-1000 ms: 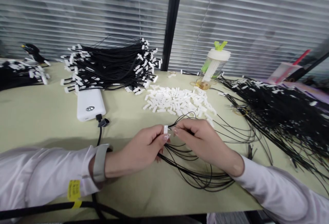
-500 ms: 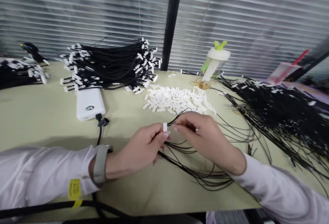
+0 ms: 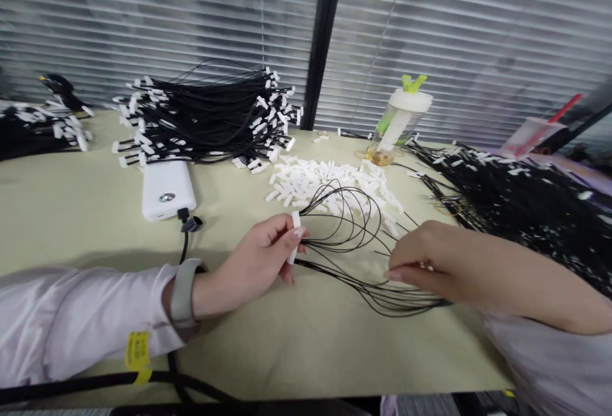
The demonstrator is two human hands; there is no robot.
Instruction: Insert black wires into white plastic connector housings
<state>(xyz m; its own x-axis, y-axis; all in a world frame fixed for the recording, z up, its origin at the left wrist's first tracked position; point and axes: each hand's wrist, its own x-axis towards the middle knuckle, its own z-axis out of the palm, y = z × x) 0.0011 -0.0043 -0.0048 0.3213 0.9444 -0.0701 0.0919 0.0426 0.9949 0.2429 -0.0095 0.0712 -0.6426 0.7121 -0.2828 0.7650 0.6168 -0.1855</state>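
My left hand (image 3: 261, 247) pinches a white connector housing (image 3: 296, 220), standing roughly upright between thumb and fingers. Thin black wires (image 3: 349, 244) run out of its right side, some looping up over the heap and others sweeping low to the right. To the right of these loops is my right hand (image 3: 421, 257), thumb and fingertips pressed together among the wires. A short wire end pokes out just left of its fingers. Whatever lies in the pinch is too small to make out. Behind both hands spreads a heap of loose white connector housings (image 3: 329, 180).
A large stack of black cables with white connectors (image 3: 205, 116) stands at the back left, above a white power bank (image 3: 167, 193) with a black cable. A clear drink bottle (image 3: 399, 126) is behind the heap. Many loose black wires (image 3: 516, 206) cover the right side.
My right hand has moved right and slightly down, away from the connector. The wires have opened into wide loops. My left hand has turned the housing so that more of it shows.
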